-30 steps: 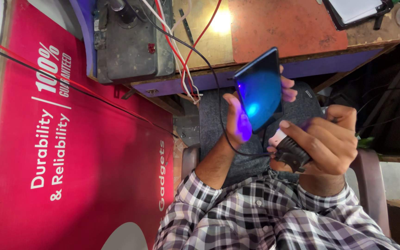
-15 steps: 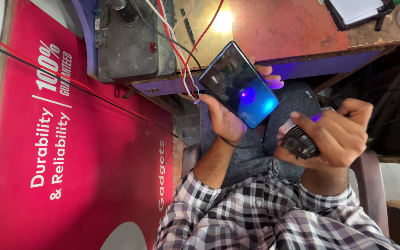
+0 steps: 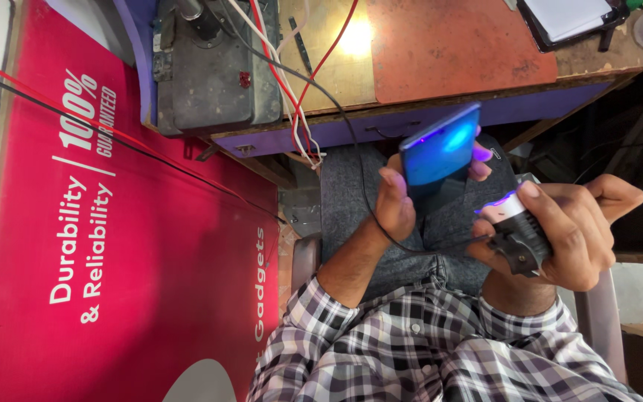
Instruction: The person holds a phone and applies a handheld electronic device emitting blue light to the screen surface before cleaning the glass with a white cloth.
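Note:
My left hand [image 3: 400, 201] holds a smartphone [image 3: 440, 152] by its edges, its glossy face lit blue and violet. My right hand [image 3: 571, 227] grips a small black lamp [image 3: 519, 231] whose violet light points at the phone from the right, a short gap away. A thin black cable [image 3: 359, 171] runs from the workbench down past my left wrist toward the lamp. Both hands hover over my lap, in front of the bench edge. My sleeves are checked black and white.
A wooden workbench [image 3: 411, 112] with a reddish mat [image 3: 463, 45] lies ahead. A grey metal box [image 3: 210, 67] with red and white wires [image 3: 292, 89] sits at its left. A red banner [image 3: 113, 246] fills the left side. A clipboard [image 3: 567, 18] lies at the top right.
The phone has tilted and shifted right, nearer the lamp. My right hand has moved slightly, keeping the violet light on the phone's face.

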